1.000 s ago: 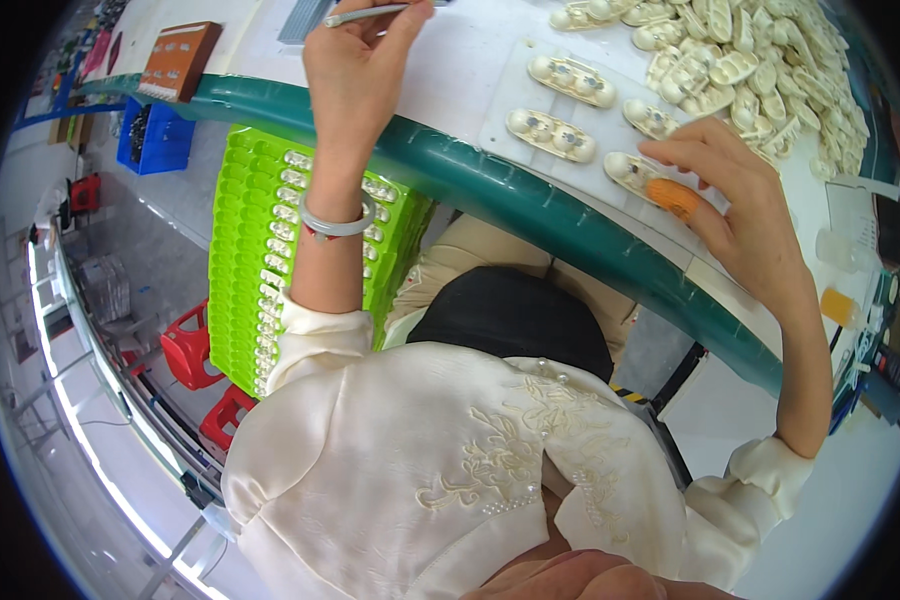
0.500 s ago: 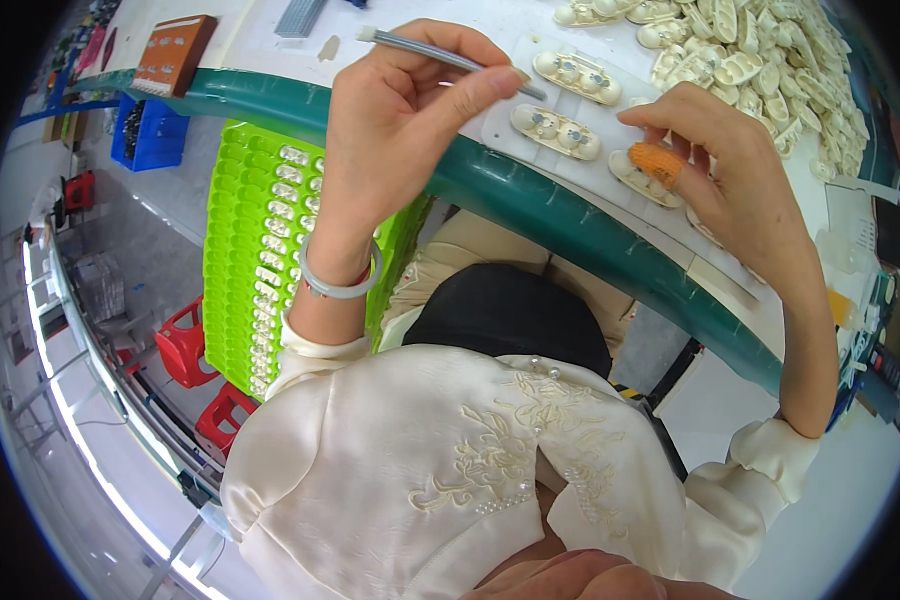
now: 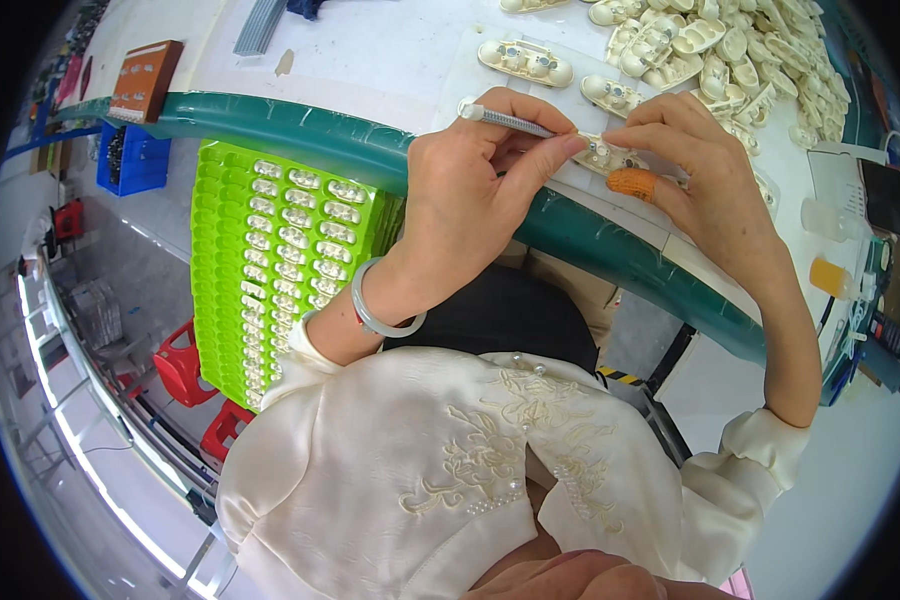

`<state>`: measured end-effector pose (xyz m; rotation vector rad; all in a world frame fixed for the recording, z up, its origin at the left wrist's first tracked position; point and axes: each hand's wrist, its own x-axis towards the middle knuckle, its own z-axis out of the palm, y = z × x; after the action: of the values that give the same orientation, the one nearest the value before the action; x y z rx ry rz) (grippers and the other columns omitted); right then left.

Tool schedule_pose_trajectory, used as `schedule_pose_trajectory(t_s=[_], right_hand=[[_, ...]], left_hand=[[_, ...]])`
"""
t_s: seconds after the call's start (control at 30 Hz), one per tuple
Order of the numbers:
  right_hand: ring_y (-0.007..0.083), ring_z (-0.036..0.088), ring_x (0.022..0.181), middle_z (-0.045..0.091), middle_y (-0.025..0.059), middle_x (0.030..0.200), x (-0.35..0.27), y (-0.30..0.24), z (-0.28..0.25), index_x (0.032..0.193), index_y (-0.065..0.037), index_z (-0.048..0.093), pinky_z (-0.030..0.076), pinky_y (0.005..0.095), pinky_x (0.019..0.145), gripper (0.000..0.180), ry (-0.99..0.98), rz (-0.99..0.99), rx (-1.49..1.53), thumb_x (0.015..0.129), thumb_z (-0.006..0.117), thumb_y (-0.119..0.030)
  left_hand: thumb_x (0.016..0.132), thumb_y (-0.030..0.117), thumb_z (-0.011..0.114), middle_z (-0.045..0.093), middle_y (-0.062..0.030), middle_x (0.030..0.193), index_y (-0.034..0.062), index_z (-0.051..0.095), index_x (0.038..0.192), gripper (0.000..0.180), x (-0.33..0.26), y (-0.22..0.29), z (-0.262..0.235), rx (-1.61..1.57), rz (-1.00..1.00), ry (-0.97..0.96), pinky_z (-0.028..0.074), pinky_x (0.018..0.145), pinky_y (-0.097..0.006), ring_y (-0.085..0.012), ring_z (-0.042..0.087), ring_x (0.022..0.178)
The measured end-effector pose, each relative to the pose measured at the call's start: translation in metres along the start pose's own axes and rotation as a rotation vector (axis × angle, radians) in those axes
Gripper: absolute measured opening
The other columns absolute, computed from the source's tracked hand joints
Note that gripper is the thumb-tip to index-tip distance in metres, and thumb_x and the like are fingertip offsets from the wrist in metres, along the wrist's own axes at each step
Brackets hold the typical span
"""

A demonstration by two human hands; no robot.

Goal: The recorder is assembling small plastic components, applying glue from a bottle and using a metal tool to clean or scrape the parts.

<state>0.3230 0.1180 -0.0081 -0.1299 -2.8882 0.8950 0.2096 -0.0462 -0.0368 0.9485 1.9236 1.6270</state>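
Note:
A slim grey pen-like tool (image 3: 515, 121) with a white end is pinched between the thumb and fingers of my left hand (image 3: 485, 195). Its working end is at a small cream plastic shell (image 3: 602, 155), an oval part with shiny metal bits inside. My right hand (image 3: 715, 195) has its index finger and thumb on either side of this shell, closed on it. An orange cover (image 3: 632, 183) wraps the right thumb. Similar shells sit in rows on a pale board, including one shell (image 3: 525, 63) farther off; my fingers partly hide others.
Loose cream shells (image 3: 735, 60) are heaped at the far right. A green padded edge (image 3: 300, 125) runs along the table front. Bright green trays (image 3: 225, 250) of parts stand left of my lap. A blue bin (image 3: 135, 160), red stools (image 3: 185, 365) and a brown block (image 3: 147, 82) lie farther left.
My left hand has come down and to the right with the tool, toward the shell. Both hands are now close together at one shell. The view has shifted, showing more of the green trays.

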Motion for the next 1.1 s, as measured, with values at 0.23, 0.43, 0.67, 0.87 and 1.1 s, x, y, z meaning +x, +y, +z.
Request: schedule_pose_trajectory(t_s=[0.23,0.43,0.67,0.87,1.1], right_hand=[[0.0245,0.054,0.086,0.054,0.0078,0.087,-0.001,0.004,0.004,0.09,0.0,0.063,0.044,0.0339,0.075,0.023,0.038,-0.034,0.068,0.067,0.065,0.003],[0.0264,0.056,0.077,0.053,0.0085,0.084,0.0,0.007,0.006,0.088,0.002,0.062,0.045,0.0348,0.069,0.021,0.055,-0.019,0.168,0.068,0.066,0.001],[0.0282,0.057,0.077,0.057,0.0123,0.082,0.0,0.012,0.01,0.086,0.002,0.06,0.046,0.0349,0.07,0.019,0.088,-0.042,0.19,0.069,0.066,-0.004],[0.0283,0.058,0.076,0.058,0.0138,0.08,0.001,0.012,0.01,0.087,0.002,0.059,0.047,0.0349,0.071,0.02,0.078,-0.031,0.229,0.069,0.066,-0.005],[0.0288,0.058,0.076,0.059,0.0137,0.08,0.001,0.014,0.013,0.085,0.002,0.06,0.047,0.0354,0.07,0.02,0.095,-0.043,0.233,0.068,0.067,-0.006]], left_hand=[[0.078,0.005,0.068,0.065,-0.0066,0.07,-0.0018,0.063,0.086,0.012,0.001,-0.011,0.009,-0.093,0.109,0.099,0.046,0.053,-0.018,-0.0072,0.062,0.062],[0.078,0.006,0.067,0.065,-0.0058,0.074,-0.0031,0.063,0.083,0.011,0.002,-0.002,0.016,-0.047,0.135,0.078,0.048,0.054,-0.019,-0.0089,0.064,0.064],[0.078,0.008,0.067,0.065,-0.0061,0.076,-0.0022,0.062,0.082,0.012,0.007,0.001,0.01,0.076,0.207,0.027,0.049,0.054,-0.021,-0.0135,0.065,0.064],[0.078,0.003,0.067,0.064,-0.004,0.083,-0.0031,0.06,0.086,0.012,0.013,0.011,0.006,0.34,0.283,-0.073,0.051,0.063,-0.02,-0.0095,0.063,0.072],[0.075,0.004,0.069,0.064,-0.0033,0.077,0.0009,0.06,0.086,0.014,0.023,0.022,0.005,0.483,0.316,-0.164,0.052,0.061,-0.021,-0.0113,0.065,0.069]])
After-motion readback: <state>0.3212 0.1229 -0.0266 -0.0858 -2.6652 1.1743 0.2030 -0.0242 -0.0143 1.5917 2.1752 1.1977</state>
